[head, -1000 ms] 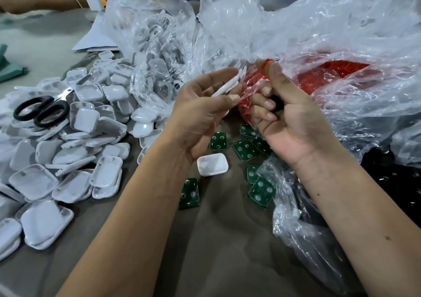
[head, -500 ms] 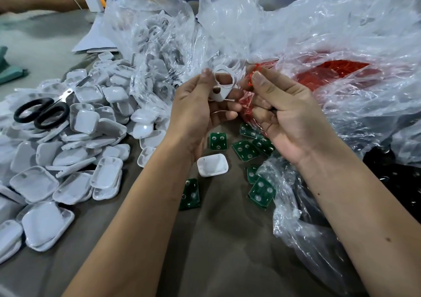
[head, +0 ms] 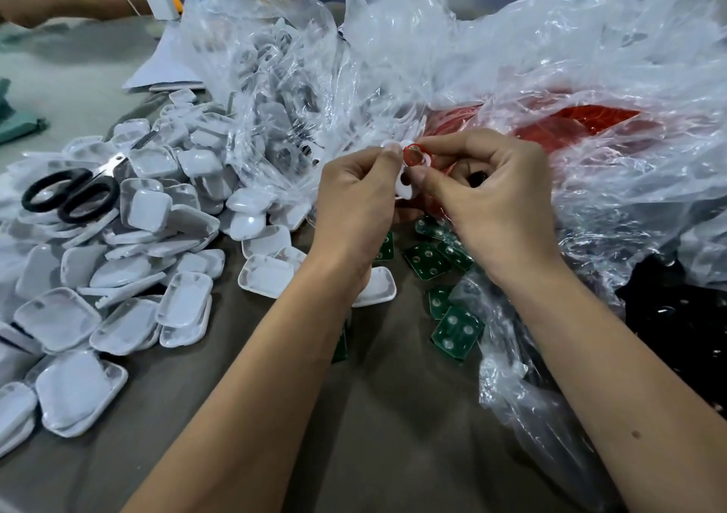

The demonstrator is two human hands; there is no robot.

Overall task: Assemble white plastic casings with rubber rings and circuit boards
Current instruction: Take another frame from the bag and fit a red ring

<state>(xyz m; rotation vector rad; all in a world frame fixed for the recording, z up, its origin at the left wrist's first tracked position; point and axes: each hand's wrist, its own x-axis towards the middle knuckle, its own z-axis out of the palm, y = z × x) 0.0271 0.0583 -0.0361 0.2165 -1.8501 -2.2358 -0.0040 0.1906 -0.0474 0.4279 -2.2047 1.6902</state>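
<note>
Left hand (head: 354, 197) pinching white casing (head: 403, 184), right hand (head: 491, 197) pinching red rubber ring (head: 413, 153) against it, above green circuit boards (head: 427, 261).

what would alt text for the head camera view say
Two hands meet over a table: the left hand holds a white casing while the right hand presses a red rubber ring onto it. White casings, scissors and green circuit boards lie around.
</note>
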